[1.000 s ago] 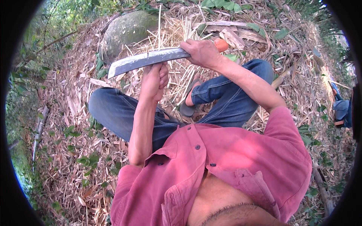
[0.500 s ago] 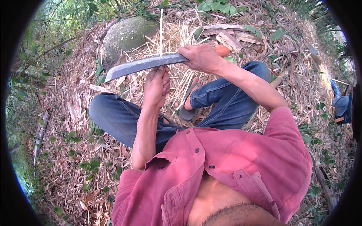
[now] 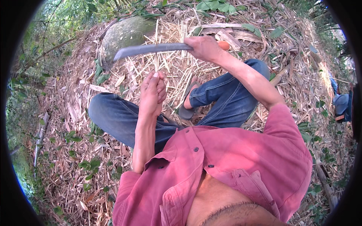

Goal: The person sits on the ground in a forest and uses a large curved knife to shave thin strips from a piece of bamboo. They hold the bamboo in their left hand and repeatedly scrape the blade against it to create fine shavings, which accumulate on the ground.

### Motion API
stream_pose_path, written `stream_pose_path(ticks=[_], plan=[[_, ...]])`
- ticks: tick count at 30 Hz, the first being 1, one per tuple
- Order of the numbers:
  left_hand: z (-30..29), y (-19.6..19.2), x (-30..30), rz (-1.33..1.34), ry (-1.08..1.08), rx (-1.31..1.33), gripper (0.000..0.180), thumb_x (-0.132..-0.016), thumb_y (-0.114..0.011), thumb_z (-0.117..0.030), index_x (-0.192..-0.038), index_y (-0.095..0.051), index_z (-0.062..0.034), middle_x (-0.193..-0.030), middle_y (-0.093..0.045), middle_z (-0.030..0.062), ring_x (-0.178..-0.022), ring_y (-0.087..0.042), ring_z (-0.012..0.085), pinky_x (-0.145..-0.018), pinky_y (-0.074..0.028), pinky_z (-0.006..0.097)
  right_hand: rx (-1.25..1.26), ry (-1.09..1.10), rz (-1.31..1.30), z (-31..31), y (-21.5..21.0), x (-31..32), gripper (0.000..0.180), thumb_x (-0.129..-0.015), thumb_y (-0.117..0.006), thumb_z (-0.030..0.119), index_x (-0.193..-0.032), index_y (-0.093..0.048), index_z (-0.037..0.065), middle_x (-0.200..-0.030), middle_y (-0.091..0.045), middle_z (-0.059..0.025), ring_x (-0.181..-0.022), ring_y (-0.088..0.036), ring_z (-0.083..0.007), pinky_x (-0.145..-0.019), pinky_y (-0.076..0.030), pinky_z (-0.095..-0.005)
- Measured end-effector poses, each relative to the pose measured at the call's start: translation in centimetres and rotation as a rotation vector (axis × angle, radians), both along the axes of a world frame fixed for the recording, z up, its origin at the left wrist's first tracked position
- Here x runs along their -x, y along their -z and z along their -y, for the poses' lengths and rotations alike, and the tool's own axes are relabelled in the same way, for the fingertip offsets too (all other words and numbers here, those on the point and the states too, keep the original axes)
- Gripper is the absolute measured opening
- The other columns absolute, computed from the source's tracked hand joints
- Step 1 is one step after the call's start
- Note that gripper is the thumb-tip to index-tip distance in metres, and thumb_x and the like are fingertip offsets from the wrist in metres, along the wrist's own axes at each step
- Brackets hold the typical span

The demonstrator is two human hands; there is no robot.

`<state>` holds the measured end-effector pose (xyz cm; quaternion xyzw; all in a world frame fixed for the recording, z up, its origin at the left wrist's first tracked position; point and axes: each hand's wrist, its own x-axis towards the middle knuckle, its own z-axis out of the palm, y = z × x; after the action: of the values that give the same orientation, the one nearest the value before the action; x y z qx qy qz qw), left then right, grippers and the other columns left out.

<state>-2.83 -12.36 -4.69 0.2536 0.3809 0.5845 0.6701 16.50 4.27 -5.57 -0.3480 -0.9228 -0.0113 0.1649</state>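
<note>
Nearest: left hand (image 3: 152, 90), fingers closed round a thin, pale, bamboo-like strip (image 3: 156, 62). Beyond: orange-handled machete (image 3: 151, 49), gripped by the right hand (image 3: 204, 48), blade held across the strip; by a nearward slip, left fingers could be cut.

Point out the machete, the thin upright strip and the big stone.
Machete (image 3: 156, 48): head view, middle of the blade.
Thin strip (image 3: 156, 60): head view, its lower visible length.
Big stone (image 3: 126, 35): head view, its upper face.
</note>
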Motion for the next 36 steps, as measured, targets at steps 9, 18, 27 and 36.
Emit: stream_pose_path(ticks=[9,18,27,36], plan=[[2.2,-0.3,0.0,-0.036,-0.031,0.026,0.016,-0.100,-0.040,-0.018,-0.090,-0.046,-0.0066,-0.055,-0.030,-0.0075,-0.039,-0.025,0.0006,-0.035,-0.019,0.017,-0.033,0.099,0.082,-3.7,1.4,-2.0,0.024,-0.092,-0.048,0.031,-0.088,-0.056,0.009,-0.070,-0.062,-0.0109,-0.062,-0.064,-0.0284,-0.057,-0.052,-0.0430],[5.7,1.5,1.1,-0.022,-0.008,0.159,0.015,-0.099,-0.040,-0.017,-0.092,-0.048,-0.0069,-0.056,-0.033,-0.0072,-0.039,-0.026,0.0016,-0.033,-0.020,0.017,0.203,0.427,-0.004,-8.6,1.0,-6.2,0.029,-0.094,-0.046,0.033,-0.091,-0.061,0.008,-0.062,-0.060,-0.0077,-0.057,-0.062,-0.0236,-0.051,-0.050,-0.0365],[0.1,2.9,0.8,-0.571,-0.108,0.013,0.024,-0.099,-0.041,-0.021,-0.096,-0.056,-0.0016,-0.056,-0.030,-0.0091,-0.044,-0.024,0.0003,-0.039,-0.017,0.019,0.150,-0.002,0.025,4.3,-0.6,-0.1,0.020,-0.088,-0.055,0.026,-0.085,-0.055,0.007,-0.067,-0.059,-0.0074,-0.056,-0.062,-0.0235,-0.048,-0.050,-0.0377],[-0.5,1.6,-0.3,-0.776,-0.172,-0.015,0.027,-0.096,-0.041,-0.016,-0.082,-0.059,-0.0004,-0.057,-0.043,-0.0019,-0.049,-0.036,0.0063,-0.046,-0.030,0.025,0.027,-0.113,-0.054,6.0,0.4,1.0,0.017,-0.078,-0.062,0.018,-0.088,-0.055,0.007,-0.076,-0.062,-0.0094,-0.065,-0.065,-0.0290,-0.052,-0.052,-0.0409]])
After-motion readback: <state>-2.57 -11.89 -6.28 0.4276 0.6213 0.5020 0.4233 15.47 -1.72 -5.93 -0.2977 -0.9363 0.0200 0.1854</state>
